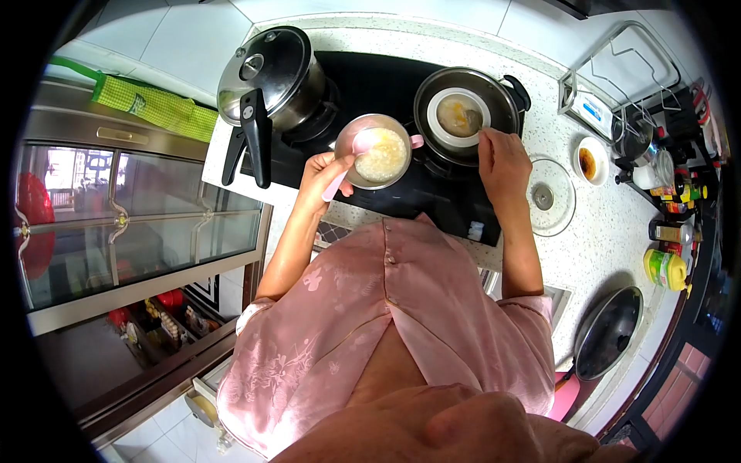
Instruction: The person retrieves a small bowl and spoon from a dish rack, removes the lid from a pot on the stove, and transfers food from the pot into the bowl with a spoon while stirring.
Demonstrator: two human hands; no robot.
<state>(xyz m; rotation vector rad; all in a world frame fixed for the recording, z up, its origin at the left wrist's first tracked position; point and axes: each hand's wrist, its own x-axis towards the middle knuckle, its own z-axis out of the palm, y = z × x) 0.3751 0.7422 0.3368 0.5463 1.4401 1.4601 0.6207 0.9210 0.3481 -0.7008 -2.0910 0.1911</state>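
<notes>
My left hand is closed around a pink spoon and sits at the near left side of a bowl. The bowl has a pink handle and holds pale, grainy food; the spoon's head rests in it. Over the right burner, a dark pan contains a white-rimmed dish with brownish and yellow food and what looks like a spoon. My right hand is at the near right edge of this dish, fingers bent together, their tips partly hidden. Whether it grips the rim is unclear.
A pressure cooker stands at the left of the black hob, its handle pointing toward me. Right of the hob are a glass lid, a small white bowl, a wire rack, several bottles and a black wok.
</notes>
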